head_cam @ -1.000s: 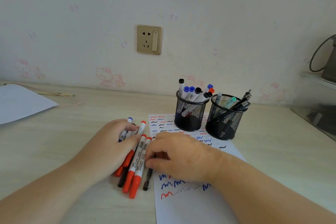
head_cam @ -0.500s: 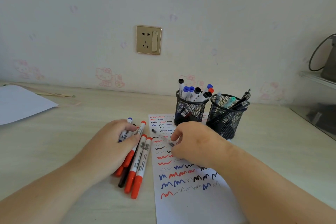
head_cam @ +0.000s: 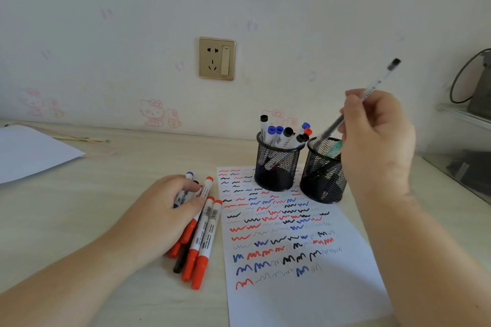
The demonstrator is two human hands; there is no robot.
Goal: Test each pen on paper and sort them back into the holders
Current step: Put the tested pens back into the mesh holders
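Observation:
My right hand [head_cam: 377, 138] pinches a thin clear pen [head_cam: 329, 129] with a black end, slanted, its lower tip just over the rim of the right mesh holder [head_cam: 322, 180]. The left mesh holder [head_cam: 276, 167] holds several markers with blue, black and red caps. A sheet of test paper [head_cam: 292, 300] covered in red, blue and black squiggles lies in front of the holders. My left hand [head_cam: 164, 212] rests on a pile of markers [head_cam: 202, 244], mostly red, fingers curled over the upper ones.
A blank white sheet [head_cam: 29, 154] lies at the far left of the desk with a thin stick [head_cam: 79, 138] behind it. A wall socket [head_cam: 217, 58] sits above. A glass shelf [head_cam: 462, 167] and a grey device with a cable stand at the right.
My right hand picked a thin pen off the desk beside the marker pile, carried it over the paper, then lifted it up and right to the right holder. The left hand stayed on the marker pile.

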